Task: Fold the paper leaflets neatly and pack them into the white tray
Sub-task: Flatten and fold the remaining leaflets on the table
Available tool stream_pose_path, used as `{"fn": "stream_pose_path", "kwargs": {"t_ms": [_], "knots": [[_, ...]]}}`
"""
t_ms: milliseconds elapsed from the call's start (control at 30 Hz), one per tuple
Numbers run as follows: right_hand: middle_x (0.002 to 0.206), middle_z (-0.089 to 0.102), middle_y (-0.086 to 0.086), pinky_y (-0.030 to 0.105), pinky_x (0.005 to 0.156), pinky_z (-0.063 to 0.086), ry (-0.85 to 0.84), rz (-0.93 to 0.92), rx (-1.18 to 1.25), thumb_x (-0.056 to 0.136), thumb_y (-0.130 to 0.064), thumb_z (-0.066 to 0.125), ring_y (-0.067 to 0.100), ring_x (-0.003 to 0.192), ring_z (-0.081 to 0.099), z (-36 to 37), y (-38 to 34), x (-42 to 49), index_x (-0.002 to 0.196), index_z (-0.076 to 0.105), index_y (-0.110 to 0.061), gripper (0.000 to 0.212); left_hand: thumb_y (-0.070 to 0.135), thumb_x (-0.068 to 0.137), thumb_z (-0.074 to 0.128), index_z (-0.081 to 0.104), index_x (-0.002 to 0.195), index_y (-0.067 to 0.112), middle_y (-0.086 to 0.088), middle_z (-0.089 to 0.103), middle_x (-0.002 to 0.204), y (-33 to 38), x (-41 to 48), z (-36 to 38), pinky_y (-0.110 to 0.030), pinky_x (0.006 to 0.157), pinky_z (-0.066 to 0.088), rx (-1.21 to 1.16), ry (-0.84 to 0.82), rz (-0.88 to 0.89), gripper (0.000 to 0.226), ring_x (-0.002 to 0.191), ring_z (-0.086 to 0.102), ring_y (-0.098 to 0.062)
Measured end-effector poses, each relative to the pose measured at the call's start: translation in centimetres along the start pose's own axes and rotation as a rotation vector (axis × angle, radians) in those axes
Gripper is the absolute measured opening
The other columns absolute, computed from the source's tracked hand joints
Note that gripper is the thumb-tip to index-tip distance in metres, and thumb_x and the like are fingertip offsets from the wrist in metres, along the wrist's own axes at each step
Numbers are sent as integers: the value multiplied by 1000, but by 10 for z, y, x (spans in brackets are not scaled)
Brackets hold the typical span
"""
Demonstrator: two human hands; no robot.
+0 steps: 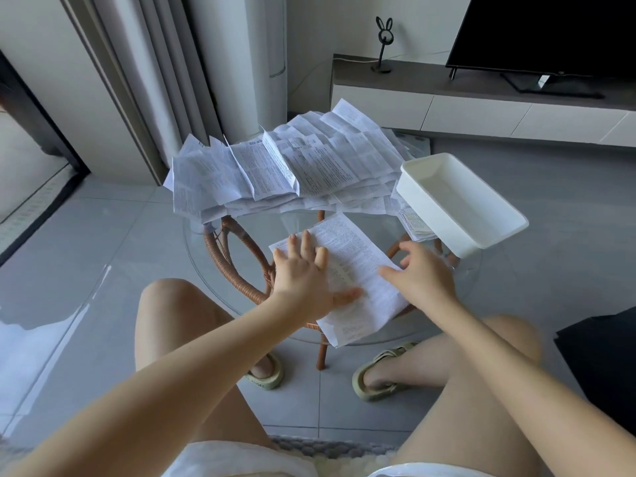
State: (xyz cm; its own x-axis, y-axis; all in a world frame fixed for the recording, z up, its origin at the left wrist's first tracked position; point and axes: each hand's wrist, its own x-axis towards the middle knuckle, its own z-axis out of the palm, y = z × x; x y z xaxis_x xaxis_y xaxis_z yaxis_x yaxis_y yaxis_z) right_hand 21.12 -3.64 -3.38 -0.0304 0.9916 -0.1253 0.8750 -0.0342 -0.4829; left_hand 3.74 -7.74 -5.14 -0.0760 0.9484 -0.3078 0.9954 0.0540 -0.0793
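1. Head view: one printed leaflet [358, 259] lies slanted on the near part of the glass table [296, 222]. An unfolded leaflet pile [282, 166] fills the far side.
2. The left hand [303, 273] presses flat on the leaflet with fingers spread. The right hand [423, 273] curls at its right edge; whether it pinches the paper is unclear.
3. The white tray [430, 204] overhangs the table's right rim. Bare glass separates leaflet and pile.
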Motion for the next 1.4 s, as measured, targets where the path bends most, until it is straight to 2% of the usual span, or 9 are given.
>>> {"fn": "stream_pose_path", "kwargs": {"t_ms": [333,467,567,667,800,933,1200,1300,1400], "knots": [[91,64,9,26,79,39,-207,144,461,71,-9,81,20,90,59,-21,-4,16,96,65,8,34,85,74,8,20,150,13,-12,-1,161,-11,-9,1,-47,120,0,-149,231,90,105,148,-4,-28],[82,71,8,28,70,54,-11,147,794,76,-3,76,21,75,68,-33,4,9,82,71,0,9,61,94,34,40,139,10,-6,46,144,-20,-16,-21,-29,105,35,-667,612,-116,69,130,46,-22],[84,72,10,36,81,55,28,232,856,77,-5,77,26,81,68,-19,6,4,77,70,-5,7,51,95,47,56,118,6,-4,68,102,-18,-22,-25,-38,81,56,-1291,352,-240,51,89,68,-21],[81,70,8,24,66,51,25,235,835,78,-4,75,19,75,65,-6,4,1,73,68,-6,9,45,88,63,57,115,8,-8,69,102,-15,-21,-13,-32,72,59,-1530,146,-261,46,84,69,-19],[50,50,-1,21,50,35,-11,166,609,75,-7,77,16,49,47,9,9,4,45,50,-15,42,36,88,66,42,128,12,-2,66,94,-17,-25,-8,-19,58,49,-1125,225,-268,53,76,64,-14],[52,41,4,27,50,24,2,124,250,73,-25,76,20,50,38,17,8,6,50,43,-15,42,30,97,49,34,142,11,-11,46,135,-7,-25,-13,-34,102,35,-441,419,-119,51,123,43,-29],[54,46,-2,27,51,29,-27,78,-14,77,-33,72,19,54,45,6,3,6,56,43,-13,41,37,103,13,15,153,13,-12,-3,161,16,3,-4,-37,118,-8,-285,197,115,55,147,-7,-30],[78,60,-7,28,65,41,-75,0,-166,80,-46,68,17,74,58,-8,-4,17,83,58,-19,30,47,88,-4,18,153,15,-13,8,160,13,0,16,-38,115,-9,-278,216,161,76,147,4,-32],[80,58,-8,28,65,41,-1,-36,-177,83,-52,63,19,79,54,-18,-16,35,85,54,-22,31,40,92,27,56,133,12,-15,50,140,8,-2,26,-47,108,28,-233,332,161,58,130,47,-33]]}}
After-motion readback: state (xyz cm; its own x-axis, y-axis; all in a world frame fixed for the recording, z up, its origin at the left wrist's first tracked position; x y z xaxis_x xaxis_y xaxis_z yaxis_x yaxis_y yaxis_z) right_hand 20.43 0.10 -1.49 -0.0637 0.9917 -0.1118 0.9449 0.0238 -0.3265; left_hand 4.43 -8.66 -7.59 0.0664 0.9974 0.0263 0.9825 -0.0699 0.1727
